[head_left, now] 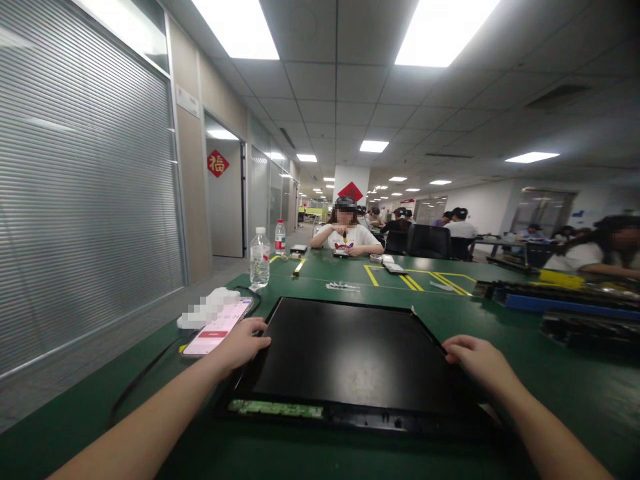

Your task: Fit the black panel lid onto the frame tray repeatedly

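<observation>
A black screen (345, 353) in a dark frame lies flat on the green desk (575, 400), directly in front of the person. The left hand (245, 343) touches its left edge, thumb and forefinger a little apart; the right hand (473, 353) has its fingers curled in at the right edge. Whether either hand grips firmly cannot be told. Along the screen's near edge, toward the left, runs a narrow green circuit board (275, 409).

Just beside the left hand is a phone (225, 327) with a lit display, a white, blurred object (205, 310) lying against it. A clear water bottle (259, 260) stands beyond, and a red-capped bottle (280, 238) farther back. Yellow tape (413, 281) marks the far part of the desk, where a co-worker (360, 238) in a white shirt sits. To the right lie long dark strips and a blue one (565, 307).
</observation>
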Demonstrator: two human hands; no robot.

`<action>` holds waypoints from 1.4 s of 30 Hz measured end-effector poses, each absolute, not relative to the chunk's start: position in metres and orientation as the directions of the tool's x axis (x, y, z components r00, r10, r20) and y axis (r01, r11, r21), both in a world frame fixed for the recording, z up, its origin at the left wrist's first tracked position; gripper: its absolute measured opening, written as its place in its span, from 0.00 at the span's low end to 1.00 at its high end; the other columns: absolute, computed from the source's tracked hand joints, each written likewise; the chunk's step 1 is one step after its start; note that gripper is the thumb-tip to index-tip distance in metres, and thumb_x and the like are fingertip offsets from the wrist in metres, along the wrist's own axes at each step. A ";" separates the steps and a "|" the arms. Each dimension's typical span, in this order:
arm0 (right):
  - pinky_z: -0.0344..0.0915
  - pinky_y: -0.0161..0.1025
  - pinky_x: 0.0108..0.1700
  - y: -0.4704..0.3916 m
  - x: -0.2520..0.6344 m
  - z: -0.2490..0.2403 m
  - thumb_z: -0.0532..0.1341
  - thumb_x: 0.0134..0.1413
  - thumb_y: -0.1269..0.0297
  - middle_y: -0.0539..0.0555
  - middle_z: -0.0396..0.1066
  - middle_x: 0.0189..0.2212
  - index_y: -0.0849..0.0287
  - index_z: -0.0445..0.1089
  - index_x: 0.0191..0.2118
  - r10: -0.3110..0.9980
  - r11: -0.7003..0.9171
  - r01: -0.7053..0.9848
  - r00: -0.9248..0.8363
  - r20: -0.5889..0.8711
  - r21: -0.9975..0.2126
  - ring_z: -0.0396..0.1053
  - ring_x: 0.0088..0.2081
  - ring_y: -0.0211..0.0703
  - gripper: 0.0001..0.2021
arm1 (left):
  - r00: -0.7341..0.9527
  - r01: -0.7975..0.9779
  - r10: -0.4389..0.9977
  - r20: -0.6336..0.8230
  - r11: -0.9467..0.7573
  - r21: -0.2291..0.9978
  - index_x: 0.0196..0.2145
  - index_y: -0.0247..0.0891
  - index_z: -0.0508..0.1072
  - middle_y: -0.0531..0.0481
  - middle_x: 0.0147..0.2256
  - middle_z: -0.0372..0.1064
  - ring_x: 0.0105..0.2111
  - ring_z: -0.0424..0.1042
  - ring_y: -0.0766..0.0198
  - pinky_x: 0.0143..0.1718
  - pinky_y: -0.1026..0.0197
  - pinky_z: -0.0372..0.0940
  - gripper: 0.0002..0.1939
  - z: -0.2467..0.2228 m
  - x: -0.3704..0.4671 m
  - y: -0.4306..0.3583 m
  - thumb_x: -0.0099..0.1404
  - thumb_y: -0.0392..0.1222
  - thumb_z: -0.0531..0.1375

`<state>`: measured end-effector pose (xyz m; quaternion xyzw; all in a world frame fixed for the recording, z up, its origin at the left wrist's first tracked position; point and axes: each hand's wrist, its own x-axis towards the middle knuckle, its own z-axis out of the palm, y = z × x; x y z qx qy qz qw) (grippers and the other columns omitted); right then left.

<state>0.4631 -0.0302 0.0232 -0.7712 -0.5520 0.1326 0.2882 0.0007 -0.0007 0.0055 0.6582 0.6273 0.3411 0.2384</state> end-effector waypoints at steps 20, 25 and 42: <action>0.58 0.36 0.28 -0.026 0.470 0.018 0.54 0.43 0.59 0.53 0.75 0.24 0.57 0.73 0.32 0.934 -0.207 0.733 0.344 0.090 -0.648 0.70 0.28 0.44 0.14 | 0.014 0.667 0.984 0.177 -0.141 0.732 0.29 0.37 0.76 0.41 0.51 0.65 0.53 0.61 0.50 0.53 0.54 0.54 0.12 0.000 -0.004 0.002 0.46 0.41 0.59; 0.58 0.36 0.27 -0.025 0.470 0.017 0.54 0.42 0.59 0.53 0.75 0.25 0.57 0.74 0.32 0.936 -0.211 0.711 0.345 0.071 -0.671 0.70 0.29 0.44 0.14 | 0.024 0.671 0.981 0.195 -0.160 0.724 0.29 0.36 0.76 0.41 0.51 0.66 0.53 0.62 0.50 0.52 0.54 0.56 0.11 -0.001 -0.004 0.003 0.46 0.40 0.59; 0.60 0.36 0.31 -0.033 0.457 0.026 0.55 0.43 0.61 0.51 0.76 0.25 0.55 0.73 0.29 0.920 -0.246 0.772 0.377 0.111 -0.586 0.71 0.32 0.45 0.11 | 0.249 0.767 0.945 0.211 -0.325 0.553 0.49 0.37 0.68 0.41 0.53 0.60 0.53 0.60 0.52 0.55 0.54 0.52 0.28 0.011 0.001 -0.014 0.51 0.49 0.58</action>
